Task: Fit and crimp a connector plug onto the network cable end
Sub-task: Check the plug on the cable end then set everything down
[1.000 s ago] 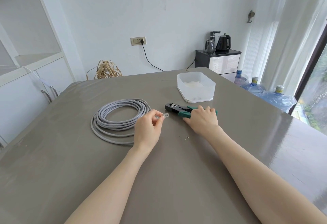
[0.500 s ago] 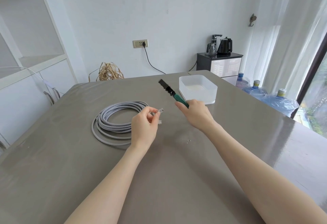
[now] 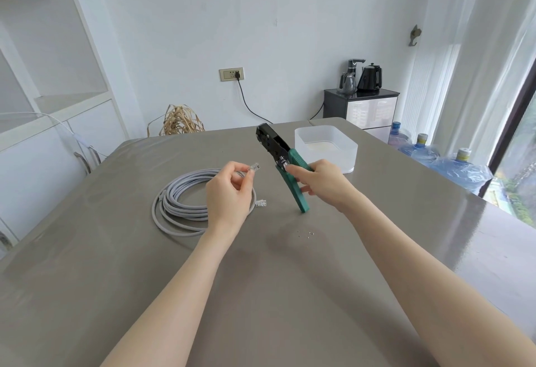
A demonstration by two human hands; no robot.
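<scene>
White shelving far left, behind the grey table. On the table's left half lies the network cable, grey, wound in a flat coil. A straw bundle sits past the far table edge, w/ a wall socket above and right of it, black lead plugged in.

L hand is raised over the coil's right side, thumb and forefinger pinching a clear connector plug, other fingers curled in. A bit of grey cable shows behind the fingertips. Can't tell if the cable end is seated in the plug. A second clear plug lies on the table just right of the coil, beside the heel of the L hand.

Next, the crimp tool: black head tilted up and toward the far left, green handles spread apart. R hand grips the upper handle, fingers wrapped round it, forefinger up near the pivot. Lower handle angles down, tip at or just above the table, can't tell which. Tiny scraps lie on the table in front of it.

Behind the R hand stands a white plastic tub, near the tool but apart. Further right, off the table: dark cabinet w/ a kettle on top, then water bottles on the floor by the window.
</scene>
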